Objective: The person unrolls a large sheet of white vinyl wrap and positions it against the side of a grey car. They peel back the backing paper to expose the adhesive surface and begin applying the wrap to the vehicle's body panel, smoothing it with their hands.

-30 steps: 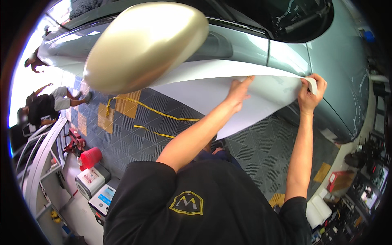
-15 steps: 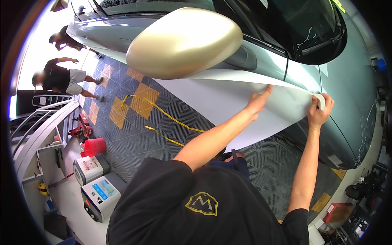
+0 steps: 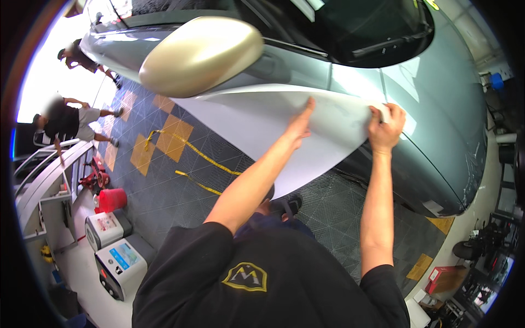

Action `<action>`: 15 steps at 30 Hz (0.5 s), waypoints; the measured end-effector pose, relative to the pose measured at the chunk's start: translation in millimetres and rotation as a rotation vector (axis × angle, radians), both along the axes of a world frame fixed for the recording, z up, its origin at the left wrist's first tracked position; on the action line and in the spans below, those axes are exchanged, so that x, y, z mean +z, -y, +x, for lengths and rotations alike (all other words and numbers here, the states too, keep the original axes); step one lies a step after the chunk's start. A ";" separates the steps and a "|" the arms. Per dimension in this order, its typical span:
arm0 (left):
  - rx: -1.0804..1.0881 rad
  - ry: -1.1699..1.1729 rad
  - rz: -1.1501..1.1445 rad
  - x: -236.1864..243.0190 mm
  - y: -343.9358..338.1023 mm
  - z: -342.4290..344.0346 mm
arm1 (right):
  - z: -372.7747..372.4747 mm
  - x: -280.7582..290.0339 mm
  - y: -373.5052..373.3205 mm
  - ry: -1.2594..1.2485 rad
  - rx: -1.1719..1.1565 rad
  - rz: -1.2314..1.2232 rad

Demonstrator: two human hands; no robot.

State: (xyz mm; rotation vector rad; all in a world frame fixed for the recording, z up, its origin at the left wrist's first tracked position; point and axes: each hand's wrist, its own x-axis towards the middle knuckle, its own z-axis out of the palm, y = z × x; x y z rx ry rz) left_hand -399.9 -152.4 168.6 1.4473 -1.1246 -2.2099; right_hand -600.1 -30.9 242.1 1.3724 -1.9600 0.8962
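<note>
A large white film sheet (image 3: 246,112) lies along the upper side of a grey car (image 3: 437,126) and hangs down from it, its top edge curling outward. My right hand (image 3: 386,128) is closed on the sheet's upper edge at its right end, thumb and fingers pinching a fold against the body panel. My left hand (image 3: 299,124) rests against the face of the sheet, farther left, with fingers stretched and somewhat apart. Left of both hands, a gold mirror housing (image 3: 202,54) juts out above the sheet. Whatever part of the car lies behind the sheet is hidden.
Yellow straps (image 3: 197,152) lie on the dark tiled floor (image 3: 164,202). Two people (image 3: 68,120) are at far left. A red bucket (image 3: 112,200) stands by two white-and-grey machines (image 3: 121,262). A red box (image 3: 445,279) sits at lower right.
My view has shifted, so the car, mirror and both hands appear farther left. Both hands keep their places on the sheet. The person at left has turned an arm downward.
</note>
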 end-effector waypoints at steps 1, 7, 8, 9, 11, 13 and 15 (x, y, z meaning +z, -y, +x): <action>0.010 0.007 -0.005 1.8 0.0 1.4 | 2.6 0.2 -0.2 0.032 -0.011 0.008; -0.014 -0.050 -0.148 -9.6 -24.4 15.2 | 2.7 0.3 -2.0 0.040 0.006 0.000; -0.003 -0.058 -0.205 -9.3 -31.5 18.1 | 1.1 1.4 -3.1 0.039 0.001 -0.011; 0.022 -0.015 -0.182 -19.1 -36.1 21.4 | -2.7 4.4 -0.1 0.025 0.002 -0.022; 0.063 0.064 -0.132 -57.0 -46.6 28.4 | 0.2 6.4 0.7 0.041 0.002 -0.014; 0.102 0.122 -0.033 -91.1 -60.7 43.0 | 2.3 4.4 0.7 0.032 0.006 -0.014; 0.139 0.163 0.053 -135.2 -73.9 69.0 | 0.8 2.0 -0.8 0.028 -0.006 0.009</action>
